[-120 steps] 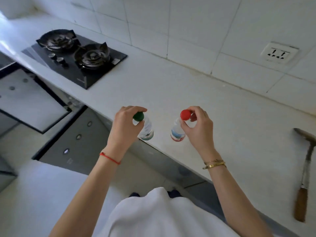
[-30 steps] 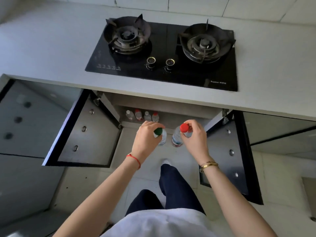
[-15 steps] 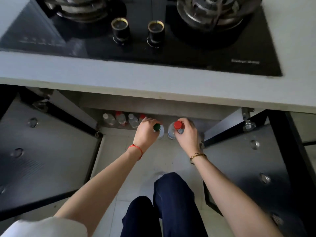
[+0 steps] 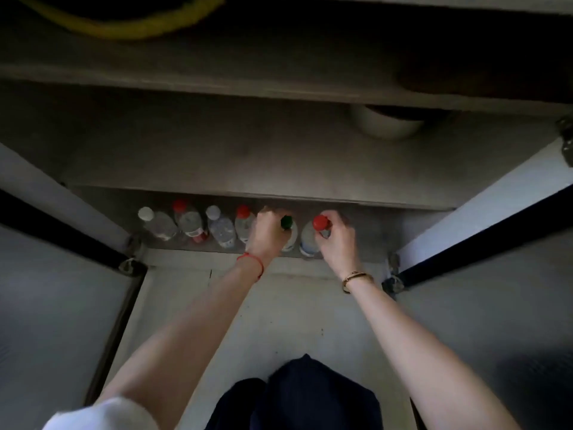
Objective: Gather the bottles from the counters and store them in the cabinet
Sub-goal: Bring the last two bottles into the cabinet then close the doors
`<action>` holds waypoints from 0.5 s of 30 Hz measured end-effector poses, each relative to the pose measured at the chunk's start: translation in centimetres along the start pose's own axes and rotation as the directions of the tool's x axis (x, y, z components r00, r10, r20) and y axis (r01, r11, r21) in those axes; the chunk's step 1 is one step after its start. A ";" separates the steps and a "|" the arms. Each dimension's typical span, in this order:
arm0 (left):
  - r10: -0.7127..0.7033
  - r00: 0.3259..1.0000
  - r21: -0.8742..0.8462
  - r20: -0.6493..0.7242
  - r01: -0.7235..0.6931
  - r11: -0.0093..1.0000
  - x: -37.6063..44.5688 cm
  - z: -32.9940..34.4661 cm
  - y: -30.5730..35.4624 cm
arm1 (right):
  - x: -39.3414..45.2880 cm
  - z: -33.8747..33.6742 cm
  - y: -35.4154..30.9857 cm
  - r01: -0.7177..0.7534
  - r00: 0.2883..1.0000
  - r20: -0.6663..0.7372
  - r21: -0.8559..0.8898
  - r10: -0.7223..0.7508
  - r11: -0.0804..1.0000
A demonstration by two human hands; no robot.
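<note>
Six bottles in cabinet [image 4: 310, 156]: four standing free [image 4: 198, 226]; green-capped bottle [image 4: 287, 226] gripped by left hand [image 4: 266, 232] fingers, red-capped bottle [image 4: 313, 234] by right hand [image 4: 338, 240], at 12 o'clock.

Clear plastic bottle, green cap [image 4: 286, 222], in my left hand [image 4: 267, 232]; clear plastic bottle, red cap [image 4: 320, 222], in my right hand [image 4: 338, 240].

Inside the open grey under-counter cabinet [image 4: 310, 156], four clear plastic bottles [image 4: 189, 225] stand in a row at left; the green-capped clear bottle [image 4: 288, 226] and red-capped clear bottle [image 4: 311, 235] stand just right of them.
</note>
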State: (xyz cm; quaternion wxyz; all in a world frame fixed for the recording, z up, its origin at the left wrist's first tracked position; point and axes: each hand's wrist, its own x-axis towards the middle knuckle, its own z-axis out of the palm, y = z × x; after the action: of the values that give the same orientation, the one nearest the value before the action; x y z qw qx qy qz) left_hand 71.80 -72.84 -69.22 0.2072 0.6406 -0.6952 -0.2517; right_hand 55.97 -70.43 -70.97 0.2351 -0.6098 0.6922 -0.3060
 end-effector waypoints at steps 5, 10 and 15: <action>0.017 1.000 0.013 0.003 -0.017 1.000 1.8 2.7 -2.3 | 2.0 2.5 1.5 0.009 1.000 -0.019 -0.001 -0.009 1.000; 0.021 1.000 0.004 0.003 -0.021 1.000 2.7 4.5 -3.5 | 2.4 4.5 2.9 0.000 1.000 -0.011 -0.025 -0.001 1.000; 0.055 0.998 0.021 0.024 -0.056 0.998 3.0 4.8 -3.5 | 3.0 5.0 2.7 -0.034 0.999 0.002 -0.036 0.034 0.999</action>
State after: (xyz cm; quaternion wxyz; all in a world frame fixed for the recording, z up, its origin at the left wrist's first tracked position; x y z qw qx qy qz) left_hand 71.38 -75.59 -75.23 0.1990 0.6202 -0.7178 -0.2458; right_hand 57.09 -73.92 -76.27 0.2301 -0.6025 0.7076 -0.2889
